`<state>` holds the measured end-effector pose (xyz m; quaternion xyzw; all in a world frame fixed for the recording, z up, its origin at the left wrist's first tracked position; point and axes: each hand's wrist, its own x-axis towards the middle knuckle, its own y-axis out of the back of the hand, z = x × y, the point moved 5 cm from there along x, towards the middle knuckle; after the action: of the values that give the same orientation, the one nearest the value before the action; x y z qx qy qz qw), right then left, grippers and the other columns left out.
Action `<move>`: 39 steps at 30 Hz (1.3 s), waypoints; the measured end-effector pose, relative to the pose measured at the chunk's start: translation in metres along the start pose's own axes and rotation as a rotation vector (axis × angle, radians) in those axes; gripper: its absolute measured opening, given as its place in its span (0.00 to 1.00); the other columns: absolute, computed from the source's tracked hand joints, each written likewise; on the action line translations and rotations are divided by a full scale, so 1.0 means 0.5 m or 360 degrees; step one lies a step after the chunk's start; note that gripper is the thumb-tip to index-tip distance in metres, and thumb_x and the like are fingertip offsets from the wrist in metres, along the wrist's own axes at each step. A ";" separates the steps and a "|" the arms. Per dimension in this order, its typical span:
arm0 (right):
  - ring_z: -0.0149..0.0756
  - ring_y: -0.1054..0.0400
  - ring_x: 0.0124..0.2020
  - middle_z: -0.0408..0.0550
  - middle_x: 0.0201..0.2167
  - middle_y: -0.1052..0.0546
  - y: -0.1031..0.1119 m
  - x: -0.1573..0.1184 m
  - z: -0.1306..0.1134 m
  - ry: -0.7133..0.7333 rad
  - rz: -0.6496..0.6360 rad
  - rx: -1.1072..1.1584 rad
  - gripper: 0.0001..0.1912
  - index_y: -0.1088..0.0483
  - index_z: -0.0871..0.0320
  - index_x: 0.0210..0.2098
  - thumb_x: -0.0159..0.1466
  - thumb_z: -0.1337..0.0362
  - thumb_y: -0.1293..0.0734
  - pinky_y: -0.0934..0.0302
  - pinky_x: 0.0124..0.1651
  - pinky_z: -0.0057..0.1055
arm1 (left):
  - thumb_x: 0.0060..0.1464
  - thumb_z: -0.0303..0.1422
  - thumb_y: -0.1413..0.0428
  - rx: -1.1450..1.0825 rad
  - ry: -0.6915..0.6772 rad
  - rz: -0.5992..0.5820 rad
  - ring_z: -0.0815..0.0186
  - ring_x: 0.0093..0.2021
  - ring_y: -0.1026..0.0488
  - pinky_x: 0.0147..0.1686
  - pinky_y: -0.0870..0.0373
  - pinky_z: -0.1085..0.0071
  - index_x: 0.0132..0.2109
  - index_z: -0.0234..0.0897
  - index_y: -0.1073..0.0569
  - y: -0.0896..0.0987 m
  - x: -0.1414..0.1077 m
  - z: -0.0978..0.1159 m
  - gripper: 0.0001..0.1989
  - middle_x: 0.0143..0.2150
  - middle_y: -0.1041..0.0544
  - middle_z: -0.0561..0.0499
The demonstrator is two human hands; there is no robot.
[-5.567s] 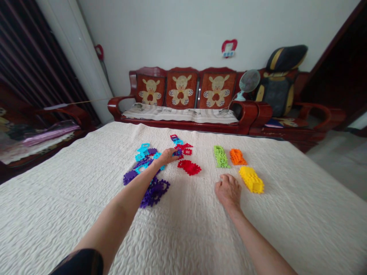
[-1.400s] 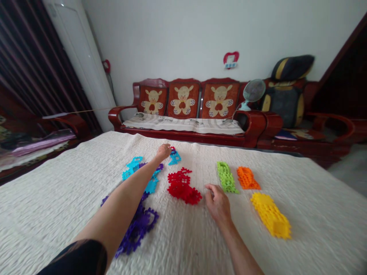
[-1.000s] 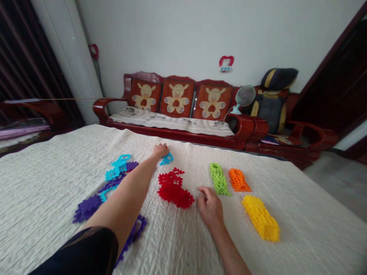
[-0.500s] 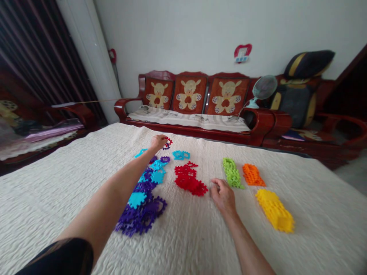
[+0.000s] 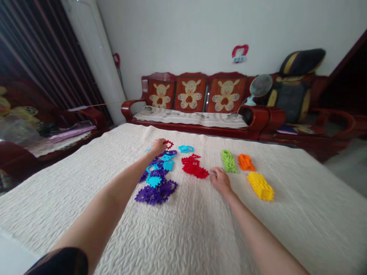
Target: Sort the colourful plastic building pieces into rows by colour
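Observation:
Stretched out toward the far side of the bed, my left hand (image 5: 159, 146) pinches a red toothed plastic building piece (image 5: 169, 144). Just in front of it lies a heap of purple pieces (image 5: 156, 193) with light-blue pieces (image 5: 154, 181) mixed in; my forearm covers part of its left side. My right hand (image 5: 221, 179) rests on the cover with fingers loosely curled and no piece visible in it. Left of its fingertips is a pile of red pieces (image 5: 193, 168). Beyond its other side stands a light-green stack (image 5: 229, 161).
Right of the green stack are an orange stack (image 5: 246, 162) and a yellow stack (image 5: 260, 186). A small light-blue group (image 5: 186, 149) lies beyond the red pile. Everything sits on a quilted cream cover (image 5: 183, 236). A wooden sofa (image 5: 189, 128) and a fan (image 5: 260, 86) stand behind.
The view has shifted, so the piles appear farther off. My left hand still pinches the red piece, which now shows apart from the purple piece below it. My right hand stays beside the red pile.

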<state>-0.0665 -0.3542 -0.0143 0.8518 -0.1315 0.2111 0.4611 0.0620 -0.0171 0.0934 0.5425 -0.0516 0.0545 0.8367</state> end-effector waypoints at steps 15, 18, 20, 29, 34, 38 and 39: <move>0.41 0.34 0.53 0.56 0.50 0.25 0.042 -0.123 -0.068 0.0004 0.0049 -0.0362 0.16 0.27 0.60 0.44 0.61 0.73 0.41 0.42 0.57 0.36 | 0.58 0.32 0.48 -0.0024 -0.0316 -0.0355 0.60 0.45 0.23 0.46 0.29 0.71 0.49 0.35 0.20 -0.125 -0.117 0.182 0.17 0.42 0.18 0.46; 0.41 0.34 0.53 0.55 0.50 0.25 0.045 -0.123 -0.072 0.0006 0.0076 -0.0354 0.16 0.27 0.59 0.43 0.60 0.73 0.41 0.42 0.57 0.37 | 0.58 0.32 0.48 -0.0050 -0.0308 -0.0313 0.57 0.48 0.23 0.50 0.30 0.68 0.49 0.36 0.20 -0.142 -0.092 0.175 0.16 0.44 0.18 0.45; 0.42 0.34 0.54 0.55 0.51 0.25 0.045 -0.123 -0.072 -0.0014 0.0065 -0.0350 0.16 0.27 0.59 0.43 0.61 0.73 0.41 0.42 0.57 0.37 | 0.59 0.32 0.49 -0.0085 -0.0311 -0.0285 0.58 0.50 0.24 0.52 0.31 0.67 0.51 0.38 0.21 -0.156 -0.076 0.170 0.17 0.45 0.18 0.45; 0.42 0.35 0.53 0.56 0.50 0.25 0.043 -0.121 -0.069 -0.0046 0.0034 -0.0329 0.16 0.27 0.60 0.44 0.60 0.73 0.41 0.43 0.56 0.37 | 0.60 0.35 0.48 -0.0322 -0.0640 -0.0274 0.65 0.57 0.28 0.62 0.38 0.68 0.52 0.39 0.23 -0.247 -0.069 0.195 0.16 0.56 0.23 0.46; 0.43 0.35 0.53 0.57 0.50 0.25 0.046 -0.119 -0.069 -0.0084 0.0033 -0.0271 0.16 0.29 0.62 0.45 0.61 0.71 0.42 0.43 0.56 0.38 | 0.61 0.37 0.50 -0.0300 -0.0821 -0.0272 0.66 0.56 0.28 0.61 0.38 0.70 0.50 0.39 0.22 -0.265 -0.089 0.191 0.16 0.55 0.22 0.48; 0.45 0.34 0.52 0.58 0.49 0.25 0.051 -0.119 -0.078 -0.0056 0.0024 -0.0220 0.17 0.32 0.62 0.50 0.63 0.63 0.39 0.43 0.55 0.40 | 0.61 0.35 0.51 -0.0349 -0.0835 -0.0306 0.67 0.55 0.28 0.60 0.36 0.71 0.49 0.41 0.21 -0.256 -0.119 0.190 0.16 0.53 0.21 0.51; 0.46 0.34 0.52 0.58 0.49 0.25 0.052 -0.120 -0.082 -0.0033 0.0011 -0.0211 0.19 0.32 0.62 0.51 0.63 0.60 0.38 0.43 0.55 0.40 | 0.61 0.35 0.51 -0.0363 -0.0835 -0.0313 0.66 0.54 0.27 0.59 0.35 0.71 0.48 0.41 0.21 -0.253 -0.128 0.191 0.16 0.52 0.21 0.51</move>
<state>-0.1396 -0.3319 -0.0042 0.8210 -0.1529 0.1946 0.5145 0.0147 -0.1578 0.0085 0.4431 -0.2189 -0.1748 0.8516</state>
